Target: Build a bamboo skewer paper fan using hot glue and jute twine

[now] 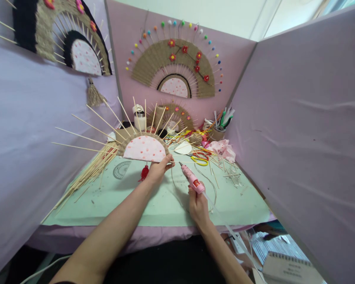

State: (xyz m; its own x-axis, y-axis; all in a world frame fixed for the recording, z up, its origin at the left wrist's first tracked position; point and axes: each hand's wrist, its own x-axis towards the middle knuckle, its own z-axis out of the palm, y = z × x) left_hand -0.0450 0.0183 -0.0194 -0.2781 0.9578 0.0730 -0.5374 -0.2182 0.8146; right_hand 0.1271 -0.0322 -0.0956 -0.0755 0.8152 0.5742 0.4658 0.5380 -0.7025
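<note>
My left hand (162, 168) grips the lower right corner of a half-round fan (144, 149) and holds it above the table. The fan has a white face with pink dots, a twine-wrapped rim and thin wooden sticks spreading outward. A red tassel (144, 172) hangs below its straight edge. In my right hand (198, 203) is a pink hot glue gun (192, 178), its nozzle pointing up and left, close to the fan's right corner but apart from it. A loose strand of twine (174, 183) trails down from that corner.
Wooden sticks (88, 169) lie bundled on the left of the green tabletop (162, 213). Yellow-handled scissors (199, 159), pink fabric (223, 149) and a tool holder (217, 134) sit at back right. A white bottle (140, 120) stands behind the fan. Finished fans (148, 59) hang on the walls.
</note>
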